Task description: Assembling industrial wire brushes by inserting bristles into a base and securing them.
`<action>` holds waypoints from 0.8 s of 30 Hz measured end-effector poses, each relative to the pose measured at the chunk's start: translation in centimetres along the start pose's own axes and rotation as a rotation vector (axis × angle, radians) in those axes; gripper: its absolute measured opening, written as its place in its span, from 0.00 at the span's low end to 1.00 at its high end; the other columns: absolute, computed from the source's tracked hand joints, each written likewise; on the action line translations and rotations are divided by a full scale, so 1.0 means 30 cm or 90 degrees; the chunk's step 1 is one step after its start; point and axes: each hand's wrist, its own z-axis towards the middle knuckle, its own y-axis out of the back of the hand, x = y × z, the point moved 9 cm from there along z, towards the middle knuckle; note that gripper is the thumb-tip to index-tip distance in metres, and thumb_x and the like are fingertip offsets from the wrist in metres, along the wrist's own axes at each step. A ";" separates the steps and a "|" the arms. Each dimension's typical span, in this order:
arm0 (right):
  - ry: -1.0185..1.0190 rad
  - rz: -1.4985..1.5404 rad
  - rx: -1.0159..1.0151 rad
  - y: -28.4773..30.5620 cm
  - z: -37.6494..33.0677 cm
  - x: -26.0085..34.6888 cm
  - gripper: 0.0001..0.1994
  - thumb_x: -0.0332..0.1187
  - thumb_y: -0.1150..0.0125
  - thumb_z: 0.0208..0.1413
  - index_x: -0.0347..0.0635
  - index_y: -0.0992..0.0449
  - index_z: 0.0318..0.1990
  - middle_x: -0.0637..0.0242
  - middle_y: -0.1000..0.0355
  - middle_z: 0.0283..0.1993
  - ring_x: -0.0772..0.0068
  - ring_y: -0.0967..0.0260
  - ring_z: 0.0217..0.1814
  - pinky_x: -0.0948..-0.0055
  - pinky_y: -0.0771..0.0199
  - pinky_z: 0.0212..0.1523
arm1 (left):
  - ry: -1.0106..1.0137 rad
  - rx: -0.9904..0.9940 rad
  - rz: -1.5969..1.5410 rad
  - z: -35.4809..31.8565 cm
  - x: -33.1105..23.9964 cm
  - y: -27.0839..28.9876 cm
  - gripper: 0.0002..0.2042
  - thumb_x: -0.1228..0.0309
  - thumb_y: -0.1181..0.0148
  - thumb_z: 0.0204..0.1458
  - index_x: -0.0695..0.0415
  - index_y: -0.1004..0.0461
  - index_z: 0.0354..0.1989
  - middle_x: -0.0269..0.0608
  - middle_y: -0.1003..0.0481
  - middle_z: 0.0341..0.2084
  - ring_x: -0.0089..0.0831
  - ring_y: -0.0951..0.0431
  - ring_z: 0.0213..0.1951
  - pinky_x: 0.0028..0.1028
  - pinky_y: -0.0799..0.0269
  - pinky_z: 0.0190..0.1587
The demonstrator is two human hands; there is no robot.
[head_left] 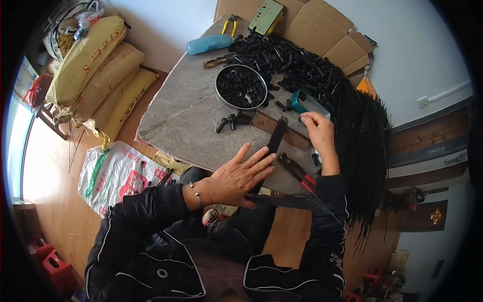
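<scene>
The left hand [241, 177] covers the middle of the black strips [274, 146], so its grip on them cannot be judged. The right hand's [318, 135] fingertips curl out of sight near the counter's [186, 116] right edge. The pliers' [300, 173] handles pass behind the right sleeve. Parts in the round tray [219, 94] are too small to identify.

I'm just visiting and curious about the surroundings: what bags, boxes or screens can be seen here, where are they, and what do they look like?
Phone: far table edge, lit green-and-white screen, propped up.
Cardboard box: behind the black parts, brown, flaps opened flat.
Stacked sacks: left by the wall, yellow and tan with dark lettering.
White sack: on the floor left of the left hand, red and green print.
</scene>
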 end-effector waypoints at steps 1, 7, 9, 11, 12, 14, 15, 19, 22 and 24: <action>-0.030 -0.021 0.033 -0.007 0.028 0.021 0.10 0.31 0.44 0.57 0.37 0.20 0.40 0.61 0.21 0.37 0.75 0.25 0.39 0.76 0.29 0.42 | 0.003 0.007 0.002 0.003 0.004 -0.004 0.50 0.36 0.39 0.38 0.59 0.42 0.66 0.48 0.53 0.70 0.43 0.59 0.72 0.55 0.65 0.68; 0.090 -0.025 0.160 -0.186 0.058 0.129 0.12 0.33 0.48 0.59 0.33 0.23 0.36 0.63 0.23 0.33 0.73 0.27 0.36 0.75 0.31 0.41 | 0.007 0.021 0.016 0.020 0.006 -0.003 0.48 0.36 0.40 0.40 0.56 0.41 0.66 0.44 0.54 0.70 0.43 0.59 0.72 0.57 0.65 0.67; 0.046 0.062 0.148 -0.143 0.069 0.165 0.12 0.34 0.46 0.59 0.33 0.24 0.33 0.63 0.24 0.32 0.71 0.27 0.34 0.74 0.31 0.39 | 0.013 0.018 0.029 0.019 0.016 0.006 0.47 0.36 0.41 0.40 0.54 0.41 0.66 0.43 0.54 0.70 0.43 0.59 0.72 0.58 0.65 0.67; 0.063 0.126 0.028 -0.063 0.068 0.176 0.10 0.34 0.44 0.59 0.35 0.23 0.35 0.62 0.25 0.31 0.69 0.28 0.32 0.74 0.31 0.37 | 0.016 0.016 0.028 0.023 0.014 0.011 0.47 0.35 0.42 0.40 0.53 0.41 0.66 0.41 0.54 0.70 0.45 0.60 0.72 0.58 0.64 0.67; 0.061 0.125 0.028 -0.075 0.072 0.148 0.10 0.34 0.44 0.59 0.35 0.23 0.35 0.62 0.25 0.31 0.69 0.28 0.32 0.74 0.31 0.37 | 0.015 0.016 0.026 0.022 0.013 0.009 0.47 0.35 0.42 0.40 0.53 0.41 0.66 0.41 0.54 0.70 0.45 0.60 0.72 0.58 0.64 0.67; 0.158 -0.017 -0.091 -0.028 0.077 0.144 0.09 0.32 0.43 0.58 0.35 0.22 0.37 0.62 0.25 0.33 0.70 0.28 0.33 0.74 0.31 0.38 | 0.028 0.041 0.024 0.029 0.021 -0.002 0.47 0.35 0.42 0.40 0.54 0.41 0.66 0.43 0.53 0.70 0.46 0.59 0.71 0.58 0.64 0.67; 0.110 -0.019 -0.078 -0.028 0.076 0.100 0.08 0.30 0.41 0.57 0.35 0.21 0.38 0.61 0.24 0.34 0.70 0.28 0.35 0.74 0.31 0.38 | 0.026 0.039 0.025 0.032 0.020 0.000 0.47 0.35 0.42 0.40 0.54 0.41 0.66 0.43 0.53 0.70 0.46 0.59 0.71 0.58 0.64 0.67; 0.086 0.007 0.000 -0.050 0.070 0.093 0.07 0.30 0.40 0.56 0.36 0.21 0.37 0.59 0.24 0.35 0.68 0.27 0.35 0.74 0.30 0.38 | 0.018 0.039 0.015 0.030 0.020 -0.021 0.48 0.34 0.42 0.40 0.56 0.41 0.66 0.47 0.53 0.70 0.48 0.59 0.71 0.57 0.64 0.67; 0.127 -0.052 -0.136 0.046 0.098 0.088 0.07 0.30 0.39 0.54 0.37 0.20 0.36 0.63 0.24 0.30 0.71 0.28 0.30 0.75 0.31 0.34 | 0.021 0.039 0.013 0.032 0.016 -0.005 0.48 0.34 0.42 0.40 0.56 0.41 0.66 0.48 0.53 0.70 0.49 0.59 0.71 0.57 0.65 0.68; -0.028 0.012 -0.076 0.055 0.136 -0.005 0.06 0.29 0.39 0.52 0.37 0.20 0.36 0.62 0.24 0.27 0.69 0.27 0.29 0.76 0.30 0.34 | 0.029 0.042 0.021 0.032 0.020 0.002 0.48 0.34 0.42 0.40 0.57 0.40 0.66 0.47 0.53 0.70 0.50 0.59 0.71 0.56 0.65 0.68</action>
